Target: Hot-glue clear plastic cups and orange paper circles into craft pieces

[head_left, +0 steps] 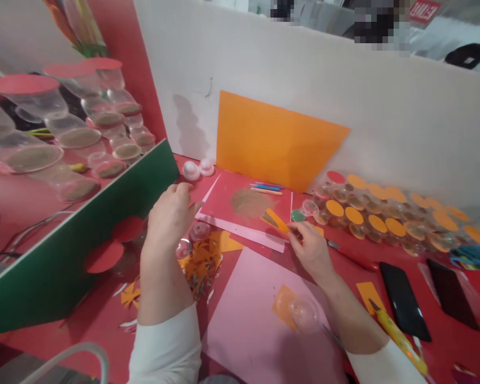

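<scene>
— While the right hand [310, 248] pinched the orange strip [275, 218], where did it point?
— Toward ten o'clock, over the red sheet [224, 208]. I'd judge a pinch nearer mid-length would have steadied it.
— And the left hand [172, 213]?
— Curled, back up; whether it held anything, I couldn't tell. Clear domes [200, 230] sat at its four o'clock on the desk [460, 352].

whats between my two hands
Head view: clear dome lid, orange scraps, stacked red and pink sheets, between left hand and right hand pinching an orange strip.
</scene>
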`<state>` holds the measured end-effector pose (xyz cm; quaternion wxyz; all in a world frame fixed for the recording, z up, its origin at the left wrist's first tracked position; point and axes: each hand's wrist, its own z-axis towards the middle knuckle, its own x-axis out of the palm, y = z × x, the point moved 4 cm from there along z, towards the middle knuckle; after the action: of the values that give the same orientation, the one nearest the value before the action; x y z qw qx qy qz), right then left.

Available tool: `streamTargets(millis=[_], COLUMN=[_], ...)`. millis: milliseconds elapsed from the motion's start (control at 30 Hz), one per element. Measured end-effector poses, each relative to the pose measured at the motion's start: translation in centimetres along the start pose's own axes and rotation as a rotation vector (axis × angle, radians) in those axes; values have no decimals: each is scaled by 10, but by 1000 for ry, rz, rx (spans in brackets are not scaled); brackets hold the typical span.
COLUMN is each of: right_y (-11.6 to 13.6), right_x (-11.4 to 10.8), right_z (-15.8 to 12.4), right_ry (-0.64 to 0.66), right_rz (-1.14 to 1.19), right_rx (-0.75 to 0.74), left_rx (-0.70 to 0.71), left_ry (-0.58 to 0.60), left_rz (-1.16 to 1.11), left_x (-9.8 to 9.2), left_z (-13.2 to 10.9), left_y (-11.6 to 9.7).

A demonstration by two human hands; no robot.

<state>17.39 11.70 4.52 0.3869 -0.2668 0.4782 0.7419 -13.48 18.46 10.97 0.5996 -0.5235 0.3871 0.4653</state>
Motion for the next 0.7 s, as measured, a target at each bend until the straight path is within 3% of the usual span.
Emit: streamTargets(millis=[200, 433, 567, 700], right_y=[14, 31, 30, 31], right_x=[-49, -104, -123, -130], right_z=[-42, -113, -144, -156], right_ry=[-82, -25, 4, 48], right_rz=[-55, -158, -247, -296], right_rx=[33, 34, 30, -16], left_rx=[50, 227, 287, 355], left_ry=[131, 215, 243, 283], left_rz=[31, 116, 150, 187], left_x=[-11, 1, 6, 10], left_z=[-11, -14, -18, -22], left_y=[-38, -61, -72, -83])
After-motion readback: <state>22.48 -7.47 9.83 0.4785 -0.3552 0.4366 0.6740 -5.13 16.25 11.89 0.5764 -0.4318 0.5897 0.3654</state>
